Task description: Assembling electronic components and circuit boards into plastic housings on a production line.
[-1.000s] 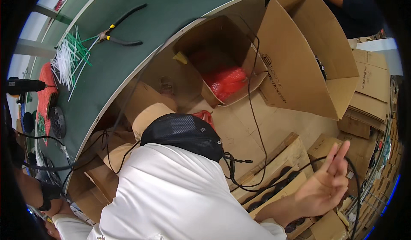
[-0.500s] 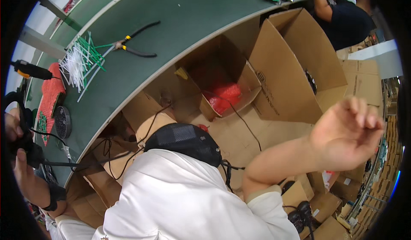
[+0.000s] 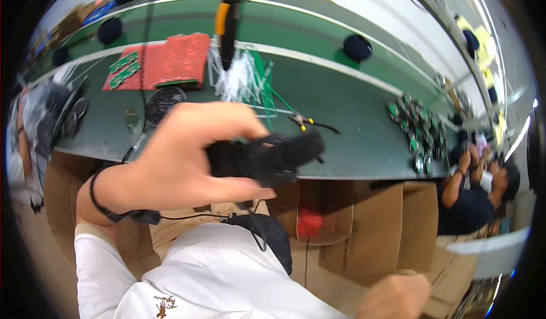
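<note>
My left hand (image 3: 182,157) is raised in front of the workbench, its fingers and thumb wrapped round a black device (image 3: 267,157). The device is smeared by motion, so its kind does not show. A black band with a small box circles my left wrist, and a thin cable runs from it. My right hand (image 3: 395,296) is low at the right, away from the bench; it is blurred and its fingers cannot be made out. Behind the black device, pliers (image 3: 300,121) with black and yellow handles lie on the bench.
A black and orange screwdriver (image 3: 226,29) hangs over white and green cable ties (image 3: 239,77). Red bubble wrap (image 3: 182,60) with green circuit boards (image 3: 124,69) lies left, near a round dark dish (image 3: 164,103). More boards (image 3: 418,134) lie right, near another person (image 3: 469,205). Cardboard boxes (image 3: 364,245) stand below.
The view has swung toward the bench. My left hand has come from the far left edge to the middle with the black device. My right hand has dropped lower.
</note>
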Tool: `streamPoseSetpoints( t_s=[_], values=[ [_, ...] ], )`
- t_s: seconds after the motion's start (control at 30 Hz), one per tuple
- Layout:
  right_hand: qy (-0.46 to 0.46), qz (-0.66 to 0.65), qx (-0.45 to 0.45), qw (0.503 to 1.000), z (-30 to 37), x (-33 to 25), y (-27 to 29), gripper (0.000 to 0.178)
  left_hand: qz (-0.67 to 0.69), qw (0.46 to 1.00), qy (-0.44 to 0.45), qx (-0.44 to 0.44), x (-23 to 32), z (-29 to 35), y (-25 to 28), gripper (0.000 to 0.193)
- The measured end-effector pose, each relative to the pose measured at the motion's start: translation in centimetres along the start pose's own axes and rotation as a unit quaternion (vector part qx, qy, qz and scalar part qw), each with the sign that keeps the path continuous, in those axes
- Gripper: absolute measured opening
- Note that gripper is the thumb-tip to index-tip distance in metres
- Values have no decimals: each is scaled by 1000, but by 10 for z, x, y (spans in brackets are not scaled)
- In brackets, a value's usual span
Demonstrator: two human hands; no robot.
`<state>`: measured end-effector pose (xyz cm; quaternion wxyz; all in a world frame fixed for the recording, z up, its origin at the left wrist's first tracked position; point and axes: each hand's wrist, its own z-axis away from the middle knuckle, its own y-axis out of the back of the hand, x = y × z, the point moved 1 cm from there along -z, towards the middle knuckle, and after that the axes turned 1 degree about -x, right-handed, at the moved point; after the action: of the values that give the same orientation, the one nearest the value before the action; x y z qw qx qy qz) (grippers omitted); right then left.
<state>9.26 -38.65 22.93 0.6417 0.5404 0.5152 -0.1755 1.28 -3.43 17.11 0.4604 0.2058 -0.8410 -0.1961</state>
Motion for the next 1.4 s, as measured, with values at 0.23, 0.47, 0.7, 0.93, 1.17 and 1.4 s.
streamPoseSetpoints(
  t_s=[0.23,0.47,0.7,0.93,1.17,1.4],
  values=[
    [-133,226,462,847,-75,113,-16,29,52,998,19,25,-8,7,-26,37],
    [-17,-78,537,840,-126,167,8,61,-36,998,44,33,-33,15,-38,39],
    [193,-319,553,745,-131,178,26,68,72,995,61,37,-33,21,-55,38],
    [-170,265,657,685,-146,218,64,80,8,996,22,-87,-35,25,-82,34],
    [153,-213,799,541,-132,224,131,26,43,993,-2,-108,-38,1,-92,41],
    [-165,585,632,481,-158,213,124,24,19,980,17,-197,-26,-24,-71,36]
  ],
)
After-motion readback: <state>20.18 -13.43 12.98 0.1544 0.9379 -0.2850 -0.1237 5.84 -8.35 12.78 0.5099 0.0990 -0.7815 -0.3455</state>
